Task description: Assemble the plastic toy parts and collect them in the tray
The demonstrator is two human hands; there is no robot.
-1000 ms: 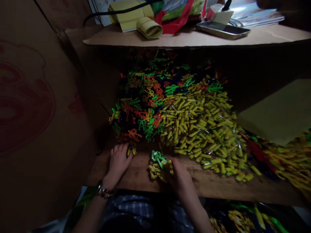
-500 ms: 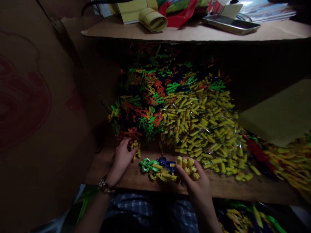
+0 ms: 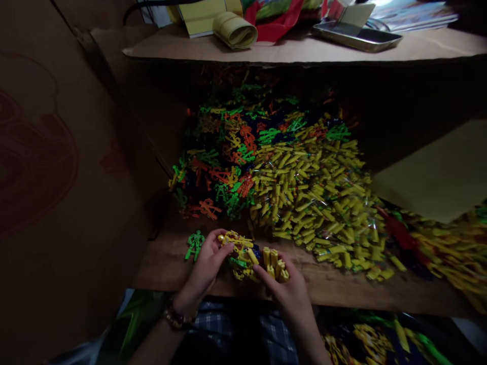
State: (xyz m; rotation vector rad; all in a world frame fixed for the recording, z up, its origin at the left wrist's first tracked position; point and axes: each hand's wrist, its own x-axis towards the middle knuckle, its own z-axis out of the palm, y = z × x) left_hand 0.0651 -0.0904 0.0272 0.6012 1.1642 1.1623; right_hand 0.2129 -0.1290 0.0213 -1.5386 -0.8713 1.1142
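My left hand [image 3: 209, 258] is closed on a yellow plastic figure [image 3: 234, 238], thumb on top of it. In my right hand [image 3: 283, 281] is a bunch of short yellow plastic pieces [image 3: 274, 263], with one more yellow piece [image 3: 251, 255] at the thumb tip. Both hands are close together over a small cluster of yellow, green and blue plastic pieces [image 3: 241, 274] on the wooden board [image 3: 171, 268]. The hands partly hide this cluster. A green plastic figure [image 3: 195, 245] lies on the board just left of my left hand.
Behind the hands lies a large heap of yellow pieces [image 3: 315, 192], with a pile of orange, green and yellow figures [image 3: 228, 172] to its left. A cardboard shelf [image 3: 281, 53] overhangs them, holding a metal tray [image 3: 357, 38]. More yellow parts [image 3: 449, 258] lie at right.
My left hand has moved right with the yellow figure, toward my right hand. My right hand has shifted left with its bunch. The green figure at left now shows.
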